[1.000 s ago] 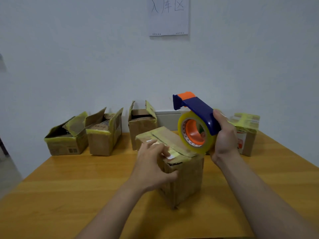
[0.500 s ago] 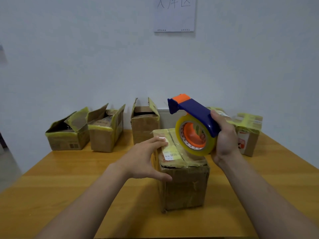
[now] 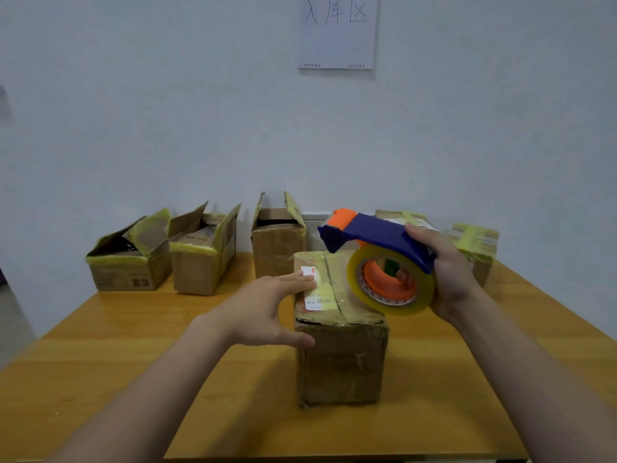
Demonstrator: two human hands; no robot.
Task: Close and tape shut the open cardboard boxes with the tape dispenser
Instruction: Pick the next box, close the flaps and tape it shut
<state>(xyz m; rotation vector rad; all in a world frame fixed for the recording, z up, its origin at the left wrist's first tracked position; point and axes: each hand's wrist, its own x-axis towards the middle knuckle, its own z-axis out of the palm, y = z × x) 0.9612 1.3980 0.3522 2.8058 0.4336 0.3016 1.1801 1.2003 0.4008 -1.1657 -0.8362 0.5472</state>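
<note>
A closed cardboard box (image 3: 340, 362) stands at the middle of the wooden table (image 3: 100, 345), its flaps down and a white label on top. My left hand (image 3: 267, 309) lies against the box's left side: straight fingers press on the top flap, the thumb touches the front edge. My right hand (image 3: 450, 272) grips the handle of the blue and orange tape dispenser (image 3: 384, 262), which hovers over the box's right top with its yellowish tape roll facing me and the orange blade end pointing left.
Three open boxes stand along the wall: far left (image 3: 130, 262), next to it (image 3: 203, 255), and middle (image 3: 278, 238). Two closed taped boxes sit behind my right hand, one (image 3: 477, 248) at far right. A paper sign (image 3: 337, 31) hangs on the wall.
The box has been turned square to me. My left hand slid from the top to the box's left side. The dispenser came lower over the box top.
</note>
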